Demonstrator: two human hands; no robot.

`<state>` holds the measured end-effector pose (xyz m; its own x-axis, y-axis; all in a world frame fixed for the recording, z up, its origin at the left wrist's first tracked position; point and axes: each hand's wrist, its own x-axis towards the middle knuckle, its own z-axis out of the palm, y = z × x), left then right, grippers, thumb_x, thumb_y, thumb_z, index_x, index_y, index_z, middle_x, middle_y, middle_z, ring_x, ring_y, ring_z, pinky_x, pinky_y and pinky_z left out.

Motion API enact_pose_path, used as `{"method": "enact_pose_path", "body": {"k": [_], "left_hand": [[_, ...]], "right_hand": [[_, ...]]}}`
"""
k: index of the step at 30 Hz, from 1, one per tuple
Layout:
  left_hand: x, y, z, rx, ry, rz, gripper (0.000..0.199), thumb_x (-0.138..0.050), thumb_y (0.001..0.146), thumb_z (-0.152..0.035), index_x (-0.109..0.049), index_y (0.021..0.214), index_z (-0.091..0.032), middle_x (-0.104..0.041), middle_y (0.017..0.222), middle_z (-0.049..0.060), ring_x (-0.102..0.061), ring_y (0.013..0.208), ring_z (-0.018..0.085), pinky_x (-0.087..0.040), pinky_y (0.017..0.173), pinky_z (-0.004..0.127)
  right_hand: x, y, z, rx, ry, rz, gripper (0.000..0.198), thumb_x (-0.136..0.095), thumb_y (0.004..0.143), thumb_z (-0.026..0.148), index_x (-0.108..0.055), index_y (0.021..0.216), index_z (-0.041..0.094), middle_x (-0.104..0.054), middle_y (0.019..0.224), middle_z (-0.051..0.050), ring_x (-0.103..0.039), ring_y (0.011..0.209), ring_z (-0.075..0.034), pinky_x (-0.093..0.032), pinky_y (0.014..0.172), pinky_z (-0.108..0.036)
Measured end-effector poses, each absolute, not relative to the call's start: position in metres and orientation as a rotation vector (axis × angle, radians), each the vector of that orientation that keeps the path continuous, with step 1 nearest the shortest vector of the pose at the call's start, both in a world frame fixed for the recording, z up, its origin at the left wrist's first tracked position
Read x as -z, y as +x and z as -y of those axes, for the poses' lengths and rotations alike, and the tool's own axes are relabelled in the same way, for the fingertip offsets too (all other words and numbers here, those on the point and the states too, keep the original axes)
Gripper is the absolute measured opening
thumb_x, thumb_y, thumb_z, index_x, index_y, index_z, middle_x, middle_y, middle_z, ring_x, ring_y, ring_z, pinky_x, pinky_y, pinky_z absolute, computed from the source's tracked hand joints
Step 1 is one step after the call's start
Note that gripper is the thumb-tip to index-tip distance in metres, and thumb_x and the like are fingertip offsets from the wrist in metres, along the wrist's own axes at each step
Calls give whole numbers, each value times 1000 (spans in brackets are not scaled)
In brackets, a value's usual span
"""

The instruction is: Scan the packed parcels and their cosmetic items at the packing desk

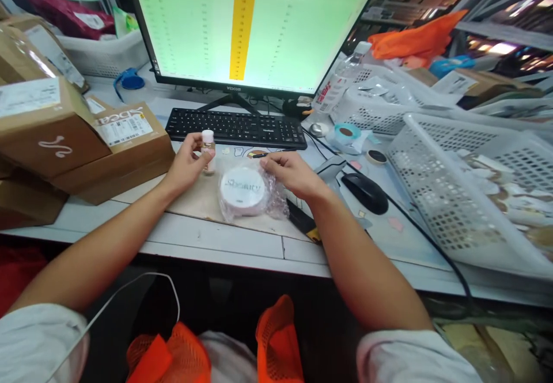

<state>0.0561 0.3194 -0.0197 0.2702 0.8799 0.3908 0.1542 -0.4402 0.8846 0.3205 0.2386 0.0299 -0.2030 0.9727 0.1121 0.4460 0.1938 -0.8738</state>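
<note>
My left hand (190, 161) is closed around a small clear bottle (208, 148) with a white cap and a pinkish label, held upright before the keyboard. Just right of it lies a round white container (243, 189) marked "beauty", inside clear bubble wrap (276, 196). The fingers of my right hand (287, 170) pinch the upper right edge of that wrap. Under my right wrist, partly hidden, are a box cutter (302, 220) with a black and yellow handle and a grey handheld scanner (332, 167).
Stacked cardboard boxes (56, 124) crowd the left side. A black keyboard (237, 126) stands before the monitor (259, 26). To the right are a mouse (365, 192), tape rolls (347, 132), a cable and a white perforated basket (449, 198) of small items.
</note>
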Motion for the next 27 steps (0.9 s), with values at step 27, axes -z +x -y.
{"method": "enact_pose_path", "body": {"k": [27], "left_hand": [[23, 60, -310, -1149, 2212, -882, 77, -71, 81, -32, -31, 146, -24, -61, 122, 8, -64, 96, 20, -51, 93, 38]], "right_hand": [[-17, 296, -246, -1038, -1415, 1098, 17, -59, 75, 37, -54, 71, 21, -60, 70, -1, -58, 70, -19, -53, 66, -34]]}}
